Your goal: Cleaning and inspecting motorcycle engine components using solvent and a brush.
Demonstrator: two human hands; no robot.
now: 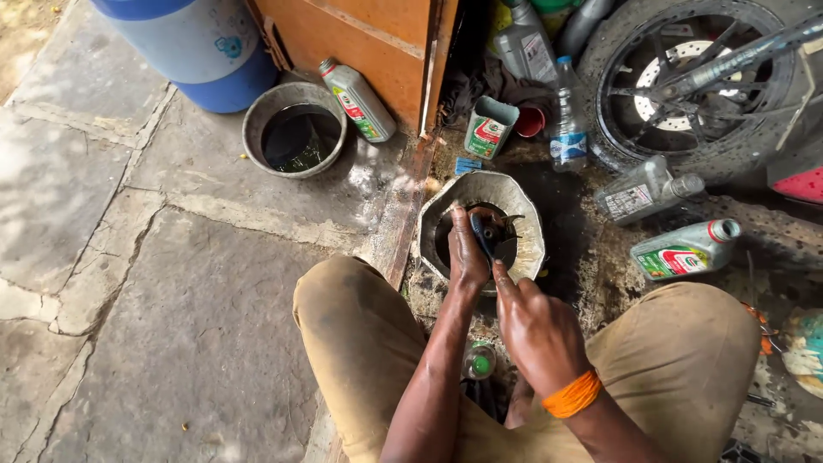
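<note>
Over the grey metal basin [446, 201], the left hand [467, 257] closes around a rusty metal part [491, 225] held inside the rim. The right hand [536, 330], just nearer the person, grips a dark brush [482, 240] whose tip touches that part.

Dull, dented metal basin [521, 199], rough grimy stone floor [171, 283], glossy plastic oil bottles [686, 249].

grey oil bottle [358, 99] by bucket, green carton [489, 126], clear bottle [568, 129] (blue label)
</note>
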